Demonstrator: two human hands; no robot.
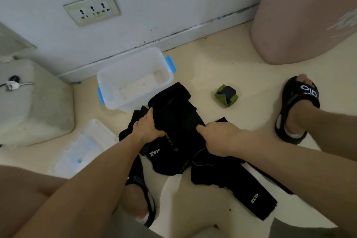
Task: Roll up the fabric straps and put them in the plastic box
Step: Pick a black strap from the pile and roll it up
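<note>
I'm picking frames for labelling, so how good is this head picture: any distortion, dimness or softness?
Head view: wide-angle lens bends the wall's base line and stretches the forearms; light is dim and flat; the black straps lose fold detail, though white logos read; the plastic box looks milky and soft; left hand and right hand are fairly sharp; no strong glare.

The cream floor (222, 60) carries a clear plastic box (133, 81) near the wall, its white lid (85, 149) lying apart, a pile of black fabric straps (177, 125), a rolled green strap (226, 95) and two black sandals.
</note>
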